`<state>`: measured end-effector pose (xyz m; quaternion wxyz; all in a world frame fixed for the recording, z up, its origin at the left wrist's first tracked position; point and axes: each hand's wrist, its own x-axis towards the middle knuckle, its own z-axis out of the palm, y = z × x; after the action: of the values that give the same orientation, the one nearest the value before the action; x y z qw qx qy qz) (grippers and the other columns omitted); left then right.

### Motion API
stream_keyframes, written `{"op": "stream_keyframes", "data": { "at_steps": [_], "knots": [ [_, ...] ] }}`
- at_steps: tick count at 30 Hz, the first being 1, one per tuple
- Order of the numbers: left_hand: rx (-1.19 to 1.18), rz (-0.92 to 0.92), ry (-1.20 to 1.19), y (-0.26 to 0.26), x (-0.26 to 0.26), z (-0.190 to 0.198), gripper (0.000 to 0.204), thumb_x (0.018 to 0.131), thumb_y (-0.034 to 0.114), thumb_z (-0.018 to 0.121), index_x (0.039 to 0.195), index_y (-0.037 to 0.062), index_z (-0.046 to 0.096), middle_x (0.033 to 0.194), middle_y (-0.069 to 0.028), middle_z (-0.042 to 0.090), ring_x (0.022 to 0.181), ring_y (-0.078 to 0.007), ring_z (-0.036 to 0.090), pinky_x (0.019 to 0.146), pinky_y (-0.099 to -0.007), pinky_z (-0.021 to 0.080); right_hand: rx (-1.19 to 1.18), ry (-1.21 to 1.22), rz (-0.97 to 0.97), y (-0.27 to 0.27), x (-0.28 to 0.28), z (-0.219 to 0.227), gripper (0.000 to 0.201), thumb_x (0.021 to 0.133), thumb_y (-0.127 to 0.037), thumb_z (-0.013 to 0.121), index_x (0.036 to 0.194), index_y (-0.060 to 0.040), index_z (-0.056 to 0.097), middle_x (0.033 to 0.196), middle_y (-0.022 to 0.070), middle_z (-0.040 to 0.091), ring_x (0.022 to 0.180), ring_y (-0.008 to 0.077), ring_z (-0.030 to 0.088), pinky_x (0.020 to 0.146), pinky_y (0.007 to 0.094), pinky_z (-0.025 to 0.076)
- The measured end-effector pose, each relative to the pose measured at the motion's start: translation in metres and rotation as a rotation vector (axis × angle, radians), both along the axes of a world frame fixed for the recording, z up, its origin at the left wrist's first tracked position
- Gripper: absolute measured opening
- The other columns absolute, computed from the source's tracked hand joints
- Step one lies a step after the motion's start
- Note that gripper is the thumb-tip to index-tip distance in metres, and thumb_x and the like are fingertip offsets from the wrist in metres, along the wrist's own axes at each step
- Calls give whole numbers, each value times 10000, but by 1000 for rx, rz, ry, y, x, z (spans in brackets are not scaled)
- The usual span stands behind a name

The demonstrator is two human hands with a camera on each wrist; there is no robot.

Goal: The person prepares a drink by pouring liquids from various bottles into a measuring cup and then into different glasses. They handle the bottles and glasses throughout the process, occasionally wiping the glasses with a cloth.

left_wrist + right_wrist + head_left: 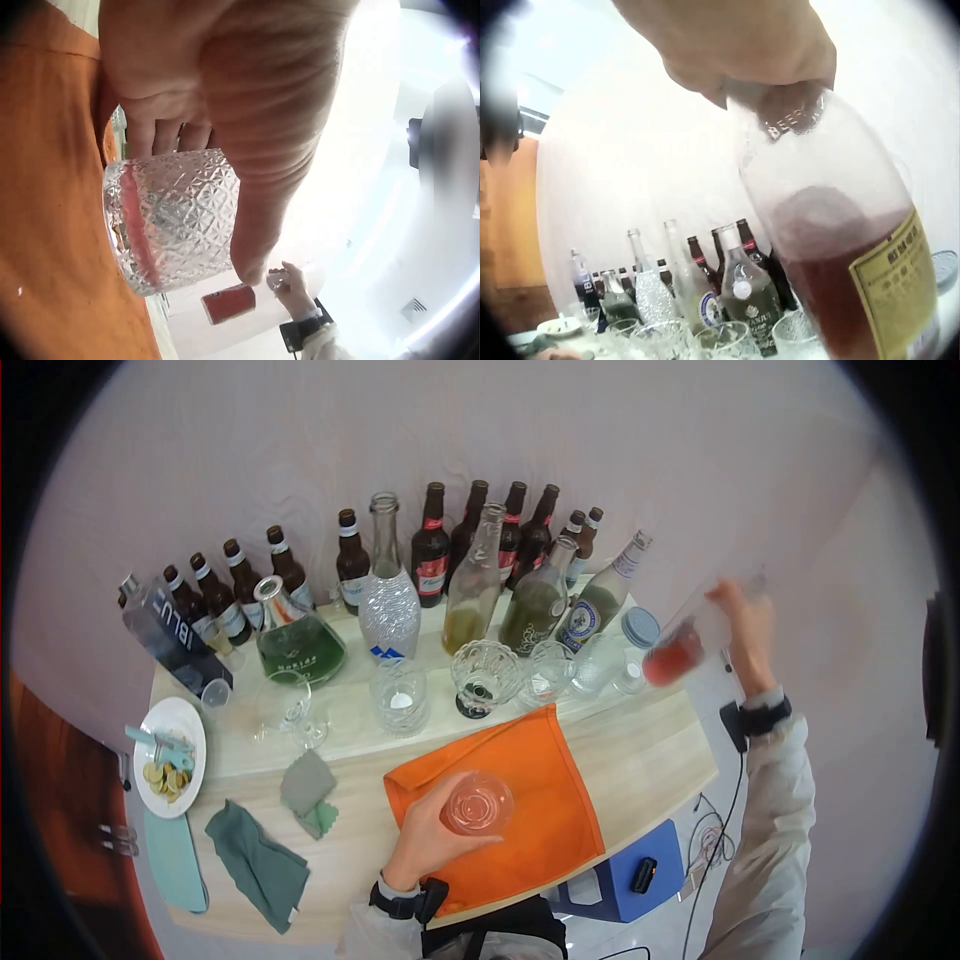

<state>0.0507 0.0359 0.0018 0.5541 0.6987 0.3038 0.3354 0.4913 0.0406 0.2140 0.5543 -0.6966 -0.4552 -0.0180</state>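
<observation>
The left hand (425, 838) curls round a short cut glass (478, 803), thumb on one side and fingers on the other; the glass is upright at the orange cloth (552, 800), and whether its base bears on the cloth or sits just above it is hard to tell. The right hand (752, 635) grips a clear bottle (672, 658) round its neck; the head view blurs this hand, and the right wrist view hides how each finger lies. The bottle leans, neck end higher, at the far right of the table (650, 745), beyond the lidded jar (602, 662) and well apart from the glass; red drink fills roughly its lower half.

As for progress, a shallow pink layer lies low in the glass, so some drink appears to be in it, with most of the glass unfilled; no stream runs between bottle and glass; whether more is wanted, or the bottle is due back among the others, cannot be told. Left of the orange cloth lies a crumpled green cloth (252, 865); a white plate (150, 722) bears cut limes (165, 782) and pale blue tongs (165, 740).
</observation>
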Motion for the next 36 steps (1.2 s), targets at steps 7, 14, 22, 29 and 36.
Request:
{"op": "stream_keyframes", "data": {
  "at_steps": [7,14,22,29,36],
  "knots": [
    [0,15,53,-1,2,3,905,635,204,1016,1401,-7,582,1292,-144,697,1193,-232,680,1023,-357,541,47,-9,-107,89,64,-44,349,942,-347,763,931,0,792,898,53,775,877,130,680,833,313,512],
    [-3,-20,76,2,4,9,859,664,192,993,1401,9,593,1372,-156,661,1235,-286,668,1045,-391,546,-57,79,-138,132,87,-91,370,922,-358,744,959,7,791,914,74,786,895,151,698,819,324,520],
    [-4,-25,99,4,9,6,858,661,202,994,1395,3,597,1377,-157,661,1228,-302,670,1039,-403,546,-144,147,28,146,108,-100,476,929,-465,725,886,5,791,950,103,778,948,198,693,885,370,504],
    [28,38,103,0,7,1,901,646,204,1010,1413,20,574,1345,-146,678,1218,-245,676,1044,-377,535,-331,27,-128,124,110,-120,644,973,-558,687,1193,47,699,1145,140,736,1089,228,671,984,341,480],
    [-80,68,25,-5,7,4,864,682,222,980,1413,48,553,1382,-143,642,1276,-307,628,1065,-399,514,-139,44,88,-44,-12,-156,550,1009,-105,676,1482,41,436,1460,176,554,1390,267,518,1172,389,406]
  ]
}}
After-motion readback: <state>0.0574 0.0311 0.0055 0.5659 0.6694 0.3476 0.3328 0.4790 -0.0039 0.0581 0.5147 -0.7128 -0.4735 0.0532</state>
